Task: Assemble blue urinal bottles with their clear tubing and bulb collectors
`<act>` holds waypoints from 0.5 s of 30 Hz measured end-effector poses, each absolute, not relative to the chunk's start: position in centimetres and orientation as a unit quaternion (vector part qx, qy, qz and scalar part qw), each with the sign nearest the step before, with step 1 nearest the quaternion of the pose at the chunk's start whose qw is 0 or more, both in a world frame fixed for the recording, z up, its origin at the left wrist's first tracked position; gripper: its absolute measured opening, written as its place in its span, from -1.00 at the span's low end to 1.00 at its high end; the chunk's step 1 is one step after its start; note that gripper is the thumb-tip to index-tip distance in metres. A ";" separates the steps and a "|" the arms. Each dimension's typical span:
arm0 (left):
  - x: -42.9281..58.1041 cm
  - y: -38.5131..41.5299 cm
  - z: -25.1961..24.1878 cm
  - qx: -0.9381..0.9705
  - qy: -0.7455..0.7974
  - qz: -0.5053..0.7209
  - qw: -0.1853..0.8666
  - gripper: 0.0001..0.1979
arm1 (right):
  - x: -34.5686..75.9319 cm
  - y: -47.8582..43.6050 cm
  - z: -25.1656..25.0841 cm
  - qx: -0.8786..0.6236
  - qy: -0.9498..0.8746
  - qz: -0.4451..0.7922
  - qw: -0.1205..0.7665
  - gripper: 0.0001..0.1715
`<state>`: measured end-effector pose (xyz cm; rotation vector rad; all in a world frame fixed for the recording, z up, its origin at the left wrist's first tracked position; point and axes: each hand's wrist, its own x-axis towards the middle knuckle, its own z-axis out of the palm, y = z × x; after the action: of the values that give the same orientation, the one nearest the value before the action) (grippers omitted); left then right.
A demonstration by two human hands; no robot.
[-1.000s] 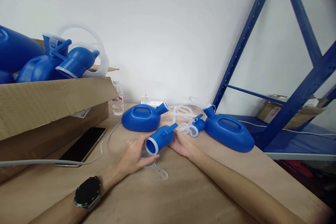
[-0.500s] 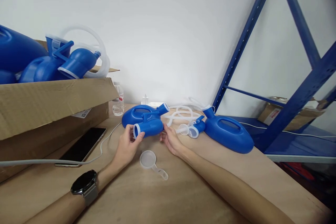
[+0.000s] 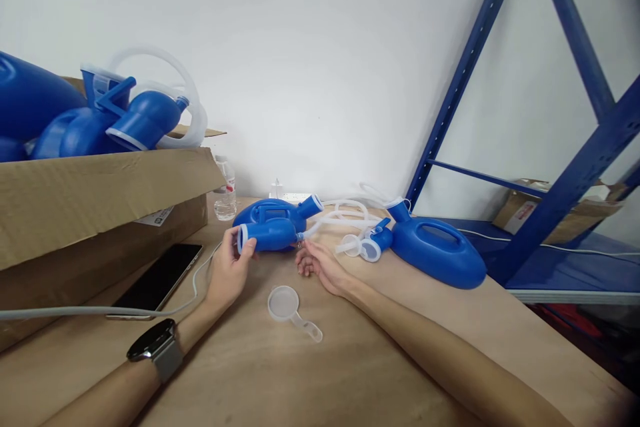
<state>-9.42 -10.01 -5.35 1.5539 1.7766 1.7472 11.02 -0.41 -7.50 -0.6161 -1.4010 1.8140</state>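
Observation:
My left hand is closed around the white-rimmed open end of a blue plastic urinal head, which lies sideways above the table. At its narrow end, my right hand pinches the end of a clear tube by the nozzle; whether the tube is pushed onto it I cannot tell. Behind the head lies a blue urinal bottle with a handle and a white-rimmed neck, partly hidden. A translucent round lid with a strap lies flat in front of my hands.
To the right lie another blue bottle, a second blue head and coiled clear tubing. A cardboard box full of blue parts stands left, near a phone, a cable and a water bottle. Blue shelving borders the right.
My left hand has moved the blue head left and slightly up. The nozzle and tube end now show between my hands; my right hand has shifted slightly left.

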 end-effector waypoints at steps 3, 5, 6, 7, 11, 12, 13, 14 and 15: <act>-9.5 -10.2 -5.5 0.541 0.604 0.578 0.092 -0.51 | 11.1 -0.3 -7.6 -0.241 -0.565 0.700 0.364 -0.48; -9.3 -10.3 -5.5 0.551 0.596 0.578 0.088 -0.51 | 11.1 -0.3 -7.7 -0.240 -0.575 0.696 0.356 -0.48; -9.2 -10.4 -5.6 0.554 0.591 0.580 0.085 -0.51 | 11.1 -0.2 -7.7 -0.238 -0.581 0.695 0.351 -0.48; -9.1 -10.4 -5.6 0.556 0.587 0.582 0.084 -0.51 | 11.1 -0.2 -7.8 -0.235 -0.586 0.694 0.346 -0.48; -8.8 -10.5 -5.5 0.557 0.584 0.583 0.089 -0.53 | 11.1 -0.3 -7.9 -0.225 -0.595 0.696 0.334 -0.51; -8.8 -10.5 -5.5 0.557 0.586 0.581 0.091 -0.54 | 11.1 -0.3 -7.9 -0.225 -0.593 0.696 0.338 -0.51; -8.7 -10.5 -5.5 0.559 0.587 0.579 0.091 -0.54 | 11.1 -0.3 -8.0 -0.226 -0.588 0.695 0.345 -0.50; -8.6 -10.5 -5.5 0.561 0.586 0.577 0.094 -0.55 | 11.1 -0.3 -8.1 -0.229 -0.582 0.695 0.356 -0.49; -8.6 -10.5 -5.5 0.565 0.585 0.574 0.098 -0.55 | 11.1 -0.2 -8.2 -0.231 -0.574 0.694 0.367 -0.48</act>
<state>-8.56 -10.53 -5.46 1.6731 1.7309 1.6985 11.08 -0.22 -8.18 -0.5935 -1.4757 1.7842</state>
